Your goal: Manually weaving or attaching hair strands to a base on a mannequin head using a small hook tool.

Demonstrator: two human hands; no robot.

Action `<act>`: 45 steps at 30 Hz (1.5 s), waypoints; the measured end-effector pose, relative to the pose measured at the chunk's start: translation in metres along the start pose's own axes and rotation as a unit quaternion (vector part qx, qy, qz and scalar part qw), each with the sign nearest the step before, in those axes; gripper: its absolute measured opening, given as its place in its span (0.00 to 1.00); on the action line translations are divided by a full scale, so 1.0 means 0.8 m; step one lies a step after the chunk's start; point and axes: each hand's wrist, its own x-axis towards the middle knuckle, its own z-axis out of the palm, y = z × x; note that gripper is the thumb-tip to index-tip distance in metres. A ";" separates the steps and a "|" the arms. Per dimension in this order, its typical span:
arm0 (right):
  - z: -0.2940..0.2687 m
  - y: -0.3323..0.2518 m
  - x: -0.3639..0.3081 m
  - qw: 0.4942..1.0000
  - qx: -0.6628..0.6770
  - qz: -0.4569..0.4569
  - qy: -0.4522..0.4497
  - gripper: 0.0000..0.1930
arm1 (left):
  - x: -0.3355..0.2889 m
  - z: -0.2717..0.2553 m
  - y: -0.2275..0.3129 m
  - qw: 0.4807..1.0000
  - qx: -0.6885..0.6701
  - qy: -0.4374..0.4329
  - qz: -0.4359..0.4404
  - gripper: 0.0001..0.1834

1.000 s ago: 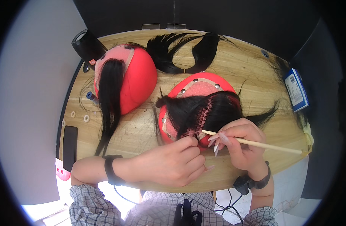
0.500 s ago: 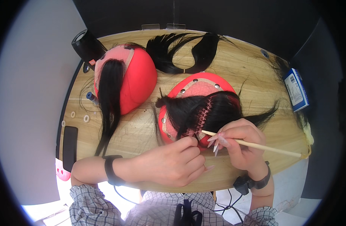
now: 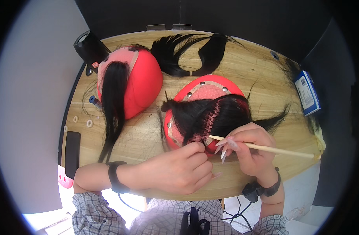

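Note:
My right hand [image 3: 253, 150] grips a wig-knotting needle with a pale wooden handle [image 3: 281, 151], its fine tip too small to make out. The thin end points at the near end of a pink seam of netting [image 3: 211, 119] that parts the black hair [image 3: 230, 111]. This hair lies on a red wig head [image 3: 178, 94] with a pink mesh cap held by silver pins. Curled at the head's near edge, my left hand [image 3: 183, 168] is closed, knuckles up. Whatever its fingers pinch is hidden.
Beyond my left hand stands a second red head [image 3: 148, 86] with a black hair lock [image 3: 116, 90]. A loose hair bundle [image 3: 210, 55] lies at the back. Around them are a black cylinder [image 3: 89, 49], a dark phone-like slab [image 3: 72, 154], small rings [image 3: 89, 123] and a blue-white box [image 3: 307, 94].
The wooden handle's rear end has swung very slightly up and outward, with a tiny shift of my right hand. My left hand and the wig heads stay in place.

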 end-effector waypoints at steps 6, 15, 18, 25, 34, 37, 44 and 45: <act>0.001 0.001 -0.002 0.999 0.030 0.032 0.005 0.05 | 0.000 0.000 0.001 1.000 -0.002 -0.002 -0.008 0.08; 0.000 0.001 -0.001 0.995 0.080 0.052 0.017 0.04 | 0.005 -0.015 0.011 0.999 0.037 -0.025 0.017 0.13; 0.000 -0.001 0.001 0.995 0.083 0.051 0.009 0.03 | 0.002 -0.013 0.011 0.996 0.073 0.030 0.034 0.15; -0.001 -0.002 0.003 0.995 0.083 0.060 0.010 0.03 | 0.003 -0.040 0.007 0.968 0.158 0.184 -0.060 0.15; 0.003 0.001 0.002 0.986 0.138 0.090 0.024 0.03 | 0.001 -0.011 -0.009 0.930 0.350 0.066 -0.095 0.05; 0.003 0.000 0.001 0.981 0.165 0.094 0.030 0.04 | 0.002 -0.011 -0.009 0.943 0.311 0.054 -0.100 0.04; 0.002 -0.001 0.004 0.981 0.171 0.086 0.021 0.05 | -0.001 -0.010 -0.011 0.950 0.287 0.015 -0.121 0.10; 0.001 -0.002 0.004 0.983 0.158 0.089 0.018 0.05 | 0.000 -0.012 -0.010 0.949 0.292 -0.002 -0.115 0.10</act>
